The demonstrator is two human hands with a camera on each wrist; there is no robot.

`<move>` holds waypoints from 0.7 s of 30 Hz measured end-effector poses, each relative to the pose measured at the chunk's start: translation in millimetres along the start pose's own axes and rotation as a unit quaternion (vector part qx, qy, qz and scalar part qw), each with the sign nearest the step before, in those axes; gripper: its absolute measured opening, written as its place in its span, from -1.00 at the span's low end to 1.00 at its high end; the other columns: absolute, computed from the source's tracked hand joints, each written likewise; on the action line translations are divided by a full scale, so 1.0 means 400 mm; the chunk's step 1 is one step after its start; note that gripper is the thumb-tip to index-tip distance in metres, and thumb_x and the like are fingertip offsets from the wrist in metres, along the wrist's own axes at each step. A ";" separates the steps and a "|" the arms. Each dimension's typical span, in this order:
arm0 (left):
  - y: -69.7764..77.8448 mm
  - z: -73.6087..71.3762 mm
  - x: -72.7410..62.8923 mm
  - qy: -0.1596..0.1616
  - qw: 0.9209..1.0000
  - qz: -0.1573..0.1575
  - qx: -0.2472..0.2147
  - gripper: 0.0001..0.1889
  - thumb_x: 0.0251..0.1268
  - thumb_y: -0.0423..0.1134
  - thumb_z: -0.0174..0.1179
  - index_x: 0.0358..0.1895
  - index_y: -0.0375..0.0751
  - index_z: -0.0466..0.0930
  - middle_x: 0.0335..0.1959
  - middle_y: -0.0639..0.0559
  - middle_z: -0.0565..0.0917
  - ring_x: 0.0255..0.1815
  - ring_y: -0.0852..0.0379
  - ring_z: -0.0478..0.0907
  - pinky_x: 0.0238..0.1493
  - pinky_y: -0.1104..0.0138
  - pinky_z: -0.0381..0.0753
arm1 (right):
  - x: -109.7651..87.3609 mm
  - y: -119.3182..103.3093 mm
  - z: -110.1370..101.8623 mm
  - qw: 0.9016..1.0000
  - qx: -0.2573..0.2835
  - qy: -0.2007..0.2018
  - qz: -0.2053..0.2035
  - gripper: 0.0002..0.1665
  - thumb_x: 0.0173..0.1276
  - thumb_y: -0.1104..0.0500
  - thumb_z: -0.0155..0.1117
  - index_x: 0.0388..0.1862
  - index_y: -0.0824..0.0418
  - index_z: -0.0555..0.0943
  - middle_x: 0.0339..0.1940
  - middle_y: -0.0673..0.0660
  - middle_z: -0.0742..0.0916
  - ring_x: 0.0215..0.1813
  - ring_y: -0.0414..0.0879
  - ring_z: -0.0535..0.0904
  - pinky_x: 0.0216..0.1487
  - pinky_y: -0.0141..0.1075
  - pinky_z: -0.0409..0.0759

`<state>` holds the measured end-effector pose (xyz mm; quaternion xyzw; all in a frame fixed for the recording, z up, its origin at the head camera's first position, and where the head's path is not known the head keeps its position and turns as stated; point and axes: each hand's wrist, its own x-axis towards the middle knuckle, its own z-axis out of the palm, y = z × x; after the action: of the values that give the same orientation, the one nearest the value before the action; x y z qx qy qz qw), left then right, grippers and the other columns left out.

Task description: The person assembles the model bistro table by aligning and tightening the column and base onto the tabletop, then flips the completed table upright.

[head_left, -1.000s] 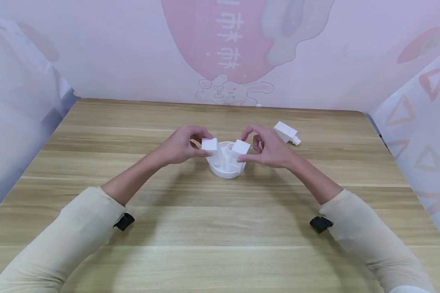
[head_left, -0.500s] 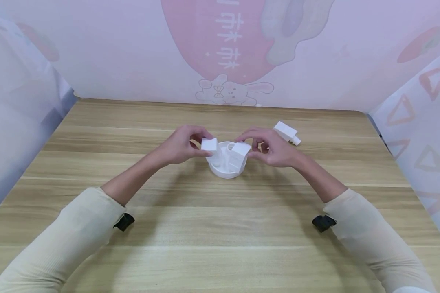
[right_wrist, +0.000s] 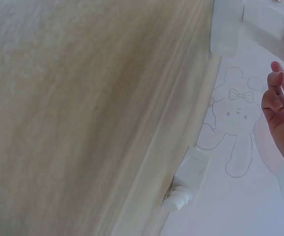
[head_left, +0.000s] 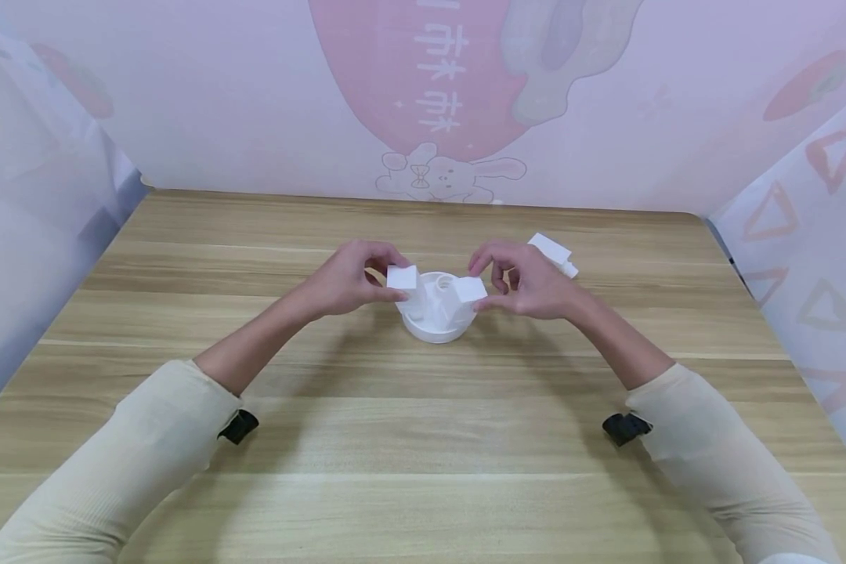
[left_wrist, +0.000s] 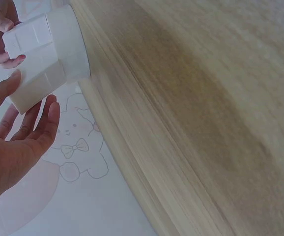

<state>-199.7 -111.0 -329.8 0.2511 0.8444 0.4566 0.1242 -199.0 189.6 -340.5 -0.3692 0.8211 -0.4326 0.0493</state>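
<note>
A round white holder (head_left: 432, 333) with low walls and a ring-shaped opening stands on the wooden table in the head view. My left hand (head_left: 356, 278) pinches a white square-ended block (head_left: 403, 279) at the holder's left side, thumb on the near face. At the right side, my right hand (head_left: 525, 280) has thumb and index finger on a second white block (head_left: 469, 289), which leans outward. The left wrist view shows the left block (left_wrist: 36, 83) rising from the holder (left_wrist: 72, 44). Both blocks' lower ends are hidden inside the holder.
Behind my right hand lies another white block (head_left: 551, 249) with a narrow stepped neck, its neck (right_wrist: 178, 199) plain in the right wrist view. The wooden table (head_left: 423, 439) ends at a printed fabric wall (head_left: 254, 102) at the back, with more fabric on both sides.
My right hand has shifted a little to the right, its fingers loosening then closing again on the block, which has turned and tilted outward. My left hand stays in place.
</note>
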 end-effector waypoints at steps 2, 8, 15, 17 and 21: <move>0.000 0.000 -0.001 -0.001 1.000 -0.002 -0.001 -0.65 0.15 -0.49 0.49 0.01 -0.46 0.68 -0.13 -0.21 0.69 -0.08 -0.10 0.65 -0.04 0.19 0.71 | -0.001 -0.005 -0.002 1.000 -0.002 -0.005 0.005 -0.53 -0.03 0.32 0.74 -0.21 0.28 0.63 -0.04 0.27 0.71 -0.48 -0.03 0.44 -0.46 -0.30 0.39; -0.001 -0.001 -0.001 -0.003 1.000 -0.002 -0.003 -0.65 0.15 -0.48 0.49 0.01 -0.46 0.68 -0.12 -0.22 0.70 -0.08 -0.11 0.65 -0.05 0.20 0.71 | -0.004 -0.012 -0.013 0.998 -0.015 -0.053 -0.011 -0.35 0.03 0.33 0.70 0.13 0.33 0.64 -0.10 0.18 0.71 -0.44 -0.05 0.49 -0.47 -0.31 0.40; -0.004 0.000 0.000 -0.001 1.000 -0.005 0.001 -0.65 0.15 -0.47 0.50 0.01 -0.44 0.69 -0.14 -0.21 0.69 -0.08 -0.11 0.65 -0.04 0.20 0.72 | 0.001 -0.012 -0.011 0.997 -0.022 -0.061 -0.039 -0.45 0.07 0.39 0.65 0.09 0.28 0.70 -0.02 0.15 0.75 -0.44 -0.09 0.49 -0.46 -0.21 0.46; -0.005 0.000 0.001 0.001 1.000 -0.005 0.001 -0.65 0.15 -0.47 0.50 0.01 -0.44 0.69 -0.14 -0.20 0.69 -0.08 -0.10 0.65 -0.04 0.21 0.72 | 0.002 -0.012 -0.006 0.998 -0.025 -0.046 -0.046 -0.48 0.02 0.36 0.70 -0.01 0.28 0.71 -0.07 0.13 0.75 -0.46 -0.09 0.48 -0.45 -0.21 0.47; -0.004 0.001 0.002 0.001 1.000 -0.006 0.000 -0.65 0.15 -0.47 0.50 0.02 -0.45 0.69 -0.14 -0.21 0.69 -0.08 -0.10 0.65 -0.05 0.22 0.72 | 0.001 -0.017 0.005 0.997 -0.032 -0.028 -0.059 -0.50 -0.04 0.32 0.75 -0.13 0.26 0.68 -0.16 0.09 0.73 -0.47 -0.09 0.46 -0.45 -0.21 0.45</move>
<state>-200.9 -111.1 -331.3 0.2460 0.8461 0.4559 0.1258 -194.8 185.7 -336.5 -0.4304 0.8094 -0.3980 0.0342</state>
